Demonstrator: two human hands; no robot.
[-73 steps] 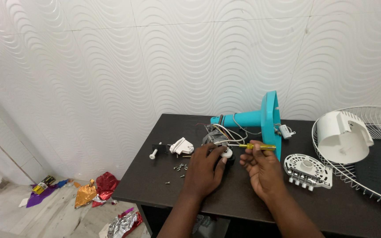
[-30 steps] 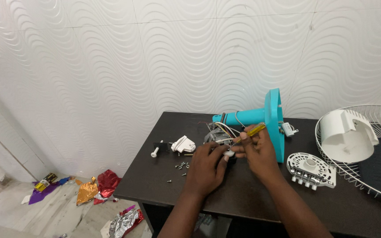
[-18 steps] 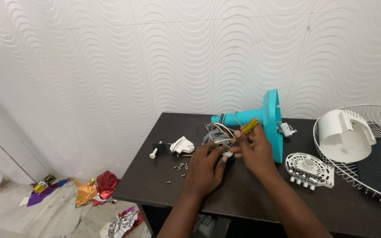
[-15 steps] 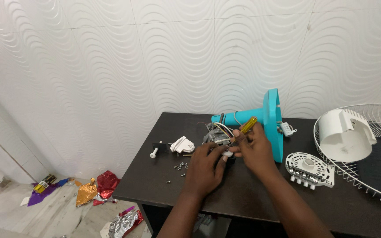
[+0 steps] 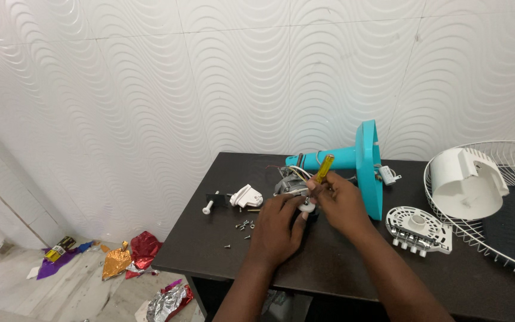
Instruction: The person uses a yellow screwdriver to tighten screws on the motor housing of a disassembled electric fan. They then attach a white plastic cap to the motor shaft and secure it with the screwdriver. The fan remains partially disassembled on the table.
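A small fan motor [image 5: 287,182] with loose coloured wires sits on the dark table [image 5: 329,274]. My left hand [image 5: 278,226] rests over its near side and holds it in place. My right hand [image 5: 341,203] grips a yellow-handled screwdriver [image 5: 323,169], tilted with the handle up and to the right and the tip down at the motor. Just behind lies a turquoise fan stand [image 5: 359,164] on its side, its round base facing right.
Several loose screws [image 5: 244,226] and a white plastic part [image 5: 247,195] lie left of the motor. A white switch panel [image 5: 418,229] sits to the right. A white wire fan guard [image 5: 496,209] holds a white motor cover [image 5: 466,182]. Crumpled foil wrappers [image 5: 132,256] litter the floor.
My right hand turned the screwdriver from lying flat, pointing right, to a steep tilt with its handle up, and moved closer to the motor. My left hand stayed on the motor.
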